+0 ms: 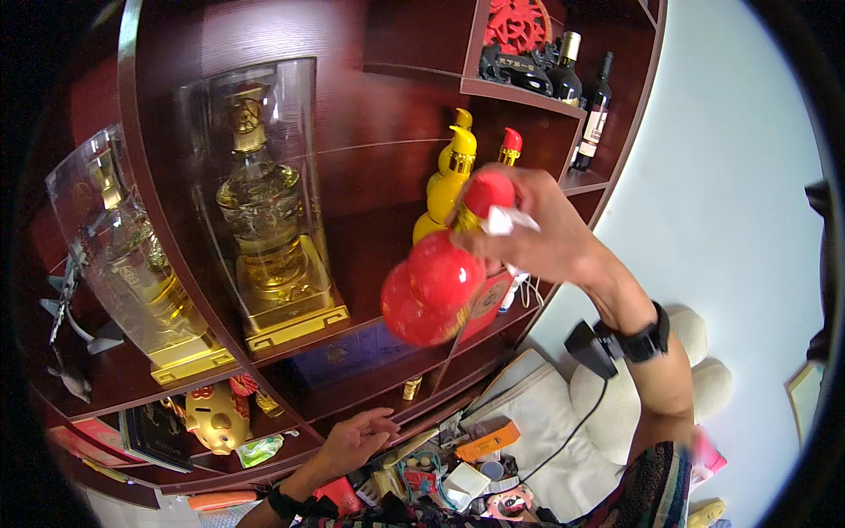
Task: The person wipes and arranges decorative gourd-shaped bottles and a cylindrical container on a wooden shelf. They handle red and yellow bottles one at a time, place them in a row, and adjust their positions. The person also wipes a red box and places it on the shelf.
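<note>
My right hand (535, 224) grips a red gourd-shaped bottle (442, 270) by its neck, just below the red cap, and holds it tilted before the shelf. A crumpled white tissue (505, 221) is tucked between the same fingers. Yellow gourd-shaped bottles (443, 195) stand on the shelf just behind, and another red cap (511, 140) shows beside them, its bottle mostly hidden by my hand. Lower down, my left hand (356, 439) is empty with its fingers apart, near the lower shelf's front edge.
Large boxed glass bottles (267, 198) on gold bases stand at the left. Wine bottles (594, 119) occupy the upper right compartment. A golden pig figurine (214, 422) sits low left. Below lie an orange box (488, 442), a white box (465, 485) and loose items beside a pale cushioned seat (561, 422).
</note>
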Available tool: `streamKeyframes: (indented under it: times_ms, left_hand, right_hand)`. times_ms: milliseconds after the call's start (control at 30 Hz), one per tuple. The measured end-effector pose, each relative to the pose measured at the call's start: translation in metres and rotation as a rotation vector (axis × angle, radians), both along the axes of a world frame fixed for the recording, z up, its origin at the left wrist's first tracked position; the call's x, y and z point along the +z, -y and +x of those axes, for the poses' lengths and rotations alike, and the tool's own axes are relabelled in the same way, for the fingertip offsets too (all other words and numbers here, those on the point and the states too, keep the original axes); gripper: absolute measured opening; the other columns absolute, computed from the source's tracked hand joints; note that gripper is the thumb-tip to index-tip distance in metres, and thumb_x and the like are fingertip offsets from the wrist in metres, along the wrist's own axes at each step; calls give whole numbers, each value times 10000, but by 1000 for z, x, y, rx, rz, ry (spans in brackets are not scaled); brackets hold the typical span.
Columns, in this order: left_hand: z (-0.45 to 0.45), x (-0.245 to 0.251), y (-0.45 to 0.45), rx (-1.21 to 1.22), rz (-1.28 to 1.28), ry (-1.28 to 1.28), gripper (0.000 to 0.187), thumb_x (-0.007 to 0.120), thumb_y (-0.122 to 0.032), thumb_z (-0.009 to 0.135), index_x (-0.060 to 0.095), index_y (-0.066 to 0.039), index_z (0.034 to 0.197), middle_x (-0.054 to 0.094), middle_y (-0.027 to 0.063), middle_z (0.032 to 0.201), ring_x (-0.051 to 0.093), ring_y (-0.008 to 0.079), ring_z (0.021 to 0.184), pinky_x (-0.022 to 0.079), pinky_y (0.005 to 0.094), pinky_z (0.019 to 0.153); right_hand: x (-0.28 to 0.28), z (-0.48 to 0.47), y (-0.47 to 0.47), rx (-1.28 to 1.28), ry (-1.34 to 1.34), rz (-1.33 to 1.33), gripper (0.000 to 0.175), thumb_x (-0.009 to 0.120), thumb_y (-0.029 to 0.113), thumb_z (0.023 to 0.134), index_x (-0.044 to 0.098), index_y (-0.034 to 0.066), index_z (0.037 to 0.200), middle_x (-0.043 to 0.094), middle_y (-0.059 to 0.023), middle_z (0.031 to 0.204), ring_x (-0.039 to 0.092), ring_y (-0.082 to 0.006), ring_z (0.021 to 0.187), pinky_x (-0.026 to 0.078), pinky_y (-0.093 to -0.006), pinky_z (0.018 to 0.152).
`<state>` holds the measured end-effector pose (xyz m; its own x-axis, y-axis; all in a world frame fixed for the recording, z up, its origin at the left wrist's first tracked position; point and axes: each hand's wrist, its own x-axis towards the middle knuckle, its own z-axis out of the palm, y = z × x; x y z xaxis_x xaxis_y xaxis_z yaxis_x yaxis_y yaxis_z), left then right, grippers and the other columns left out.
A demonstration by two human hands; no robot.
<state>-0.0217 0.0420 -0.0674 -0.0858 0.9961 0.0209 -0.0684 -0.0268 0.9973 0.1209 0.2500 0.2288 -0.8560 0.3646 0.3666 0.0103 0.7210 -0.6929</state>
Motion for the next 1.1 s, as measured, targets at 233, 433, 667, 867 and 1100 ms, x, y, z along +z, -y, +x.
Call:
streamKeyframes:
  times_ms: [233, 433, 667, 867, 1100]
  left_hand:
    - [-7, -15, 41, 96, -135, 129, 393, 510, -38, 920, 414, 30, 1295, 602, 146, 1069, 594, 204, 998, 515, 315, 842]
    - [-7, -21, 61, 130, -192, 91, 400, 537, -82, 922, 427, 24, 1291, 606, 132, 1076, 588, 178, 1001, 507, 299, 854]
    - [-3, -32, 70, 192, -189, 71, 384, 534, -92, 926, 436, 31, 1277, 610, 143, 1070, 590, 184, 1000, 518, 309, 850]
    - [0, -42, 74, 286, -222, 151, 325, 491, 10, 915, 483, 9, 1240, 617, 130, 1050, 592, 213, 1008, 510, 353, 879]
    - [4, -43, 75, 329, -156, 130, 318, 512, 2, 911, 502, -9, 1229, 623, 126, 1037, 601, 216, 997, 509, 360, 888]
  right_hand:
    - [10, -82, -46, 32, -50, 61, 185, 704, 51, 716, 602, -13, 856, 617, -51, 699, 594, -113, 586, 488, -270, 538]
    - [3, -148, -94, -49, -54, 27, 173, 704, 26, 702, 610, -25, 837, 611, -72, 711, 593, -146, 548, 490, -289, 508]
    - [-2, -198, -147, -233, 39, 2, 379, 734, 112, 660, 622, -104, 951, 653, -162, 802, 663, -231, 596, 533, -332, 540]
    - [-5, -214, -166, -325, 71, -27, 281, 719, 39, 675, 606, -14, 927, 630, -103, 751, 628, -183, 524, 474, -290, 428]
    - [-11, -226, -177, -366, 62, -68, 421, 742, 97, 647, 602, -133, 970, 650, -215, 898, 672, -276, 739, 580, -360, 585]
